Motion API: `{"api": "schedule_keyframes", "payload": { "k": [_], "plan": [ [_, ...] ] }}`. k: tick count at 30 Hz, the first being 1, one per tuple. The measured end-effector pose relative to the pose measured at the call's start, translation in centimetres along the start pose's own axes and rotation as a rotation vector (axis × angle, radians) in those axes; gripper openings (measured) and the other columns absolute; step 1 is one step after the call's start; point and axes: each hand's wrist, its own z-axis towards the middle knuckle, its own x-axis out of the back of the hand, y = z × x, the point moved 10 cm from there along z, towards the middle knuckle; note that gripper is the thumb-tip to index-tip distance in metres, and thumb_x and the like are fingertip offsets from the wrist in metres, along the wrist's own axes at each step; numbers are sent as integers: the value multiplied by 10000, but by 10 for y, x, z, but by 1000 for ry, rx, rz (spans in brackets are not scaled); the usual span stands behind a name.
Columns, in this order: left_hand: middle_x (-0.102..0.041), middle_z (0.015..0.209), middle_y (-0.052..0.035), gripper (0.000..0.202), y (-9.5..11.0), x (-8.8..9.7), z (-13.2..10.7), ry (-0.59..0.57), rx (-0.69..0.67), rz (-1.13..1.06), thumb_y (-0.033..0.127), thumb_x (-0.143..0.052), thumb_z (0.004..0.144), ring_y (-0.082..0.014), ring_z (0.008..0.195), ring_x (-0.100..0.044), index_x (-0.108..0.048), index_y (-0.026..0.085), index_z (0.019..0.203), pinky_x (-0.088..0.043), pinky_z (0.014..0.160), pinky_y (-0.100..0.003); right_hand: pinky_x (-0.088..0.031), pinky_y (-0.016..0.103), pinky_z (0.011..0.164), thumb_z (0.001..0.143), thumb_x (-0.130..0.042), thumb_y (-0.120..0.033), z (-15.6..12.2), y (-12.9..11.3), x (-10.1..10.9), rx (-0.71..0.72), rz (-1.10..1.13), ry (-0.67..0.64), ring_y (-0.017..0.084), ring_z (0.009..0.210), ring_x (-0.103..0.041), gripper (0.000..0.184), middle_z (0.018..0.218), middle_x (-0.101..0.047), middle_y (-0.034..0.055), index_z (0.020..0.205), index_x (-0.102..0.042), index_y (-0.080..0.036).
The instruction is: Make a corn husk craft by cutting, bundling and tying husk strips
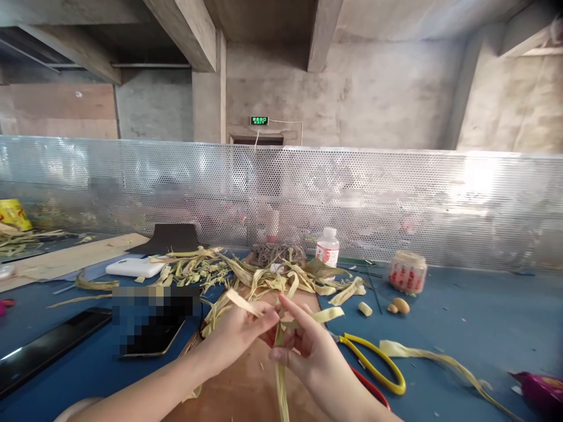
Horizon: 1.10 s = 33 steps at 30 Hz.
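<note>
My left hand (255, 322) and my right hand (308, 346) meet above a brown board (246, 381). Between them, pinched by both sets of fingers, are pale green dried-leaf strips that look like corn husk. One long strip (281, 392) hangs down from the fingers, and another strip end (329, 315) sticks out past my right hand. Where the strips cross is mostly hidden by the fingers. Just beyond the hands lies a heap of loose dried husk pieces (303, 278). To the right of my right hand is a cutting tool with a yellow looped handle (373, 357) and a red one.
Two dark phones (53, 346) and a white case (134, 267) lie on the left. On the right stand a white bottle (328, 246) and a clear jar (408, 272), with a loose husk strip (444, 357) nearer. A perforated metal screen (396, 199) runs behind the blue table.
</note>
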Motion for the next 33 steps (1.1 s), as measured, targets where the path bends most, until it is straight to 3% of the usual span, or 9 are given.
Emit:
{"api": "schedule_keyframes", "payload": {
  "k": [7,14,17,22,28,33],
  "plan": [
    [-675,799,-40,227,0,-5,2,-18,14,43,362,-590,799,-176,772,-590,-685,156,805,-433,730,-289,-475,271,729,703,-614,-109,0,-10,-3,107,-160,-24,91,741,-492,667,1096,-440,28,1302,-469,-364],
    [-657,738,-29,231,-2,-4,2,0,44,-23,336,-600,790,-153,699,-564,-706,162,898,-430,655,-260,-462,276,748,710,-632,-136,0,-13,-2,73,-300,-19,89,696,-497,526,966,-478,21,1210,-588,-293],
    [-645,715,-26,244,-4,-1,2,25,50,1,357,-612,779,-135,652,-527,-714,157,874,-421,641,-257,-463,273,724,704,-642,-158,1,-9,-2,54,-280,-19,110,707,-516,550,854,-492,10,1240,-567,-253],
    [-659,750,-30,302,-4,-1,1,25,52,30,336,-617,769,-134,638,-514,-698,181,1016,-406,608,-255,-463,255,660,659,-660,-144,4,-6,2,45,-257,7,91,658,-505,624,925,-498,24,1263,-547,-248],
    [-691,977,-52,360,5,-11,-2,-68,50,-77,238,-659,722,-211,904,-596,-669,216,1080,-440,808,-321,-448,244,641,661,-656,-133,5,-4,5,16,-255,7,102,640,-470,682,733,-479,-24,1314,-493,-246],
    [-710,905,-60,303,0,-10,-2,-30,85,-95,262,-661,730,-225,888,-614,-688,188,1022,-448,807,-330,-430,259,668,672,-633,-125,5,-2,5,7,-294,5,111,653,-466,689,713,-472,-29,1331,-472,-248]
  ]
}}
